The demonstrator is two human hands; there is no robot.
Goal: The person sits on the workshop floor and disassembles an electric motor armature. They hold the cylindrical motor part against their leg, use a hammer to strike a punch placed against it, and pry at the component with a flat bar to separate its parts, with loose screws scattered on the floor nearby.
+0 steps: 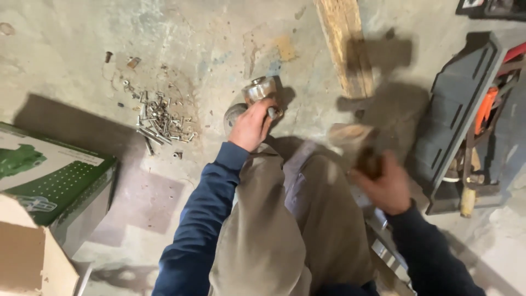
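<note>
Knees in khaki trousers fill the near centre, w/ two dark blue sleeves either side. My left hand reaches far over the knee and is closed round a shiny metal cylinder part, pinning it upright on the concrete floor, prob. to keep it steady. Grip there: fingers wrapped on the lower side of the part. My right hand sits near-right, raised and blurred, closed on one dark-handled tool w/ a pale head; can't tell what kind, looks like a mallet or brush.

Left of the part, well apart from it: one loose pile of bolts and screws, too many and too small to count, plus a few strays farther out. One wooden plank lies far right. One open black toolbox at right edge. Two cardboard boxes near-left: green-and-white box, plain brown box.
</note>
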